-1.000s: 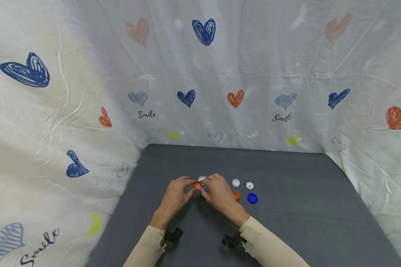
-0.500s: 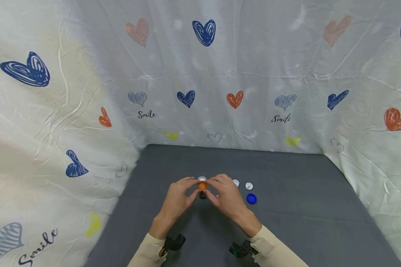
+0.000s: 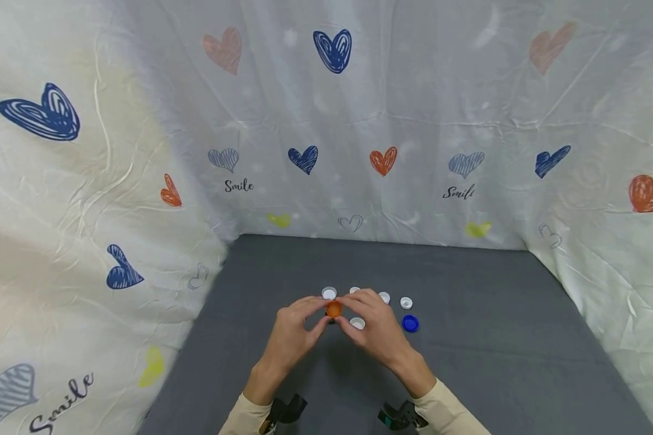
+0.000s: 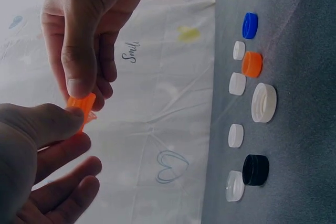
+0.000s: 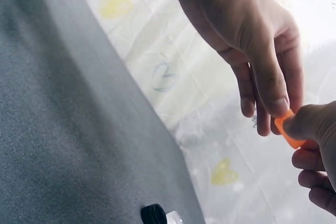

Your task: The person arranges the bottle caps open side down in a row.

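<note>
An orange bottle cap hangs above the table between my two hands, its round face toward the head camera. My left hand pinches its left side between thumb and forefinger. On the right side, the thumb and forefinger of my right hand pinch the same cap. The left wrist view shows the orange cap edge-on between both thumbs. Under the raised cap, mostly hidden in the head view, sits a black cap. A clear-white cap lies right beside it.
On the grey table lie a blue cap, a second orange cap, a large white cap and several smaller white caps, such as one white cap. A heart-print curtain stands behind the table.
Both hands have moved slightly right and nearer the body with the orange cap. Its round face now shows more, and the large white cap has come into view beside the right hand.
</note>
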### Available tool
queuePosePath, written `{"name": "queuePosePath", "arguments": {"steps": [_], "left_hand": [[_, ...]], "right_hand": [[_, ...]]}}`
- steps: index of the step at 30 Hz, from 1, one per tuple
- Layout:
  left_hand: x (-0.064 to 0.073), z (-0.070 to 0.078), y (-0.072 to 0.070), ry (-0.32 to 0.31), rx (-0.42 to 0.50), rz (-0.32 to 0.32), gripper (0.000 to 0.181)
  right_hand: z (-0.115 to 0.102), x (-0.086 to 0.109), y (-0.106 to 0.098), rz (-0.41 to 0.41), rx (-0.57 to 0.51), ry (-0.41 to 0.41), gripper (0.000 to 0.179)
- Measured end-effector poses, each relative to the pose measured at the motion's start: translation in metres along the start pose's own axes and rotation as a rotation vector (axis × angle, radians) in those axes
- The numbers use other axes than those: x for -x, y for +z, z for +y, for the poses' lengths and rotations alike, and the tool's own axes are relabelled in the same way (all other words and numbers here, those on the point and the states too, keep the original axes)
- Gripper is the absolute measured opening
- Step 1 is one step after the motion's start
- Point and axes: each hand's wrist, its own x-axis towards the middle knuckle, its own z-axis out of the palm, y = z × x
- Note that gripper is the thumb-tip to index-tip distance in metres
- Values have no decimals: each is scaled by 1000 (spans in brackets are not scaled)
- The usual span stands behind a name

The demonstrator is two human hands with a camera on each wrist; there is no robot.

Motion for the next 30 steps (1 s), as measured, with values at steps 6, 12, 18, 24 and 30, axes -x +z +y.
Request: {"name": "queuePosePath", "arguments": {"steps": [6, 12, 18, 24, 30], "left_hand": [[4, -2, 0, 35, 12, 7, 45], [5, -4, 0, 114, 6, 39, 43], [6, -4, -1, 180, 0, 67, 40], [8, -5, -1, 177, 14, 74, 37], [8, -4, -1, 106, 46, 94, 37]], "right_hand": [[0, 2, -1, 16, -15, 18, 32], [-1, 2, -4, 10, -61, 51, 29], [-4, 4, -7, -17, -116, 80, 24], [-7, 5, -7, -53, -153, 106, 20], [-5, 6, -7, 19, -138, 64, 25]]}}
